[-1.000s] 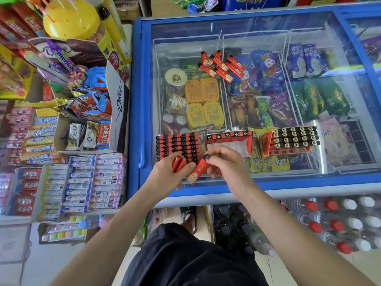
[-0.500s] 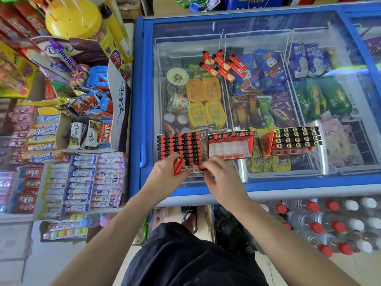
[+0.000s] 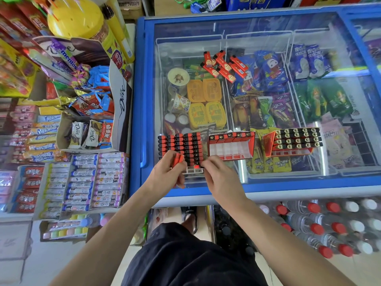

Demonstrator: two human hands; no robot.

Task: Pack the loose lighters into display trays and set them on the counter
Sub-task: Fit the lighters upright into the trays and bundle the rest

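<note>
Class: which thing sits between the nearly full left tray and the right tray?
In the head view, a mostly empty red tray sits between left tray and right tray.

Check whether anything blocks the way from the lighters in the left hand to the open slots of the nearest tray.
Nothing visible: the red lighters sit beside the clear plastic tray; its front slots lie bare.

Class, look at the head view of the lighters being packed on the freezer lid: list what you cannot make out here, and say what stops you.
- How many lighters the left hand holds: its fingers cover most of them.
- Whether the right hand pinches a lighter: its fingertips are hidden behind the hand.
- Empty slots left in the left tray: both hands cover its near edge.
- Print on the loose lighters: too small.
</note>
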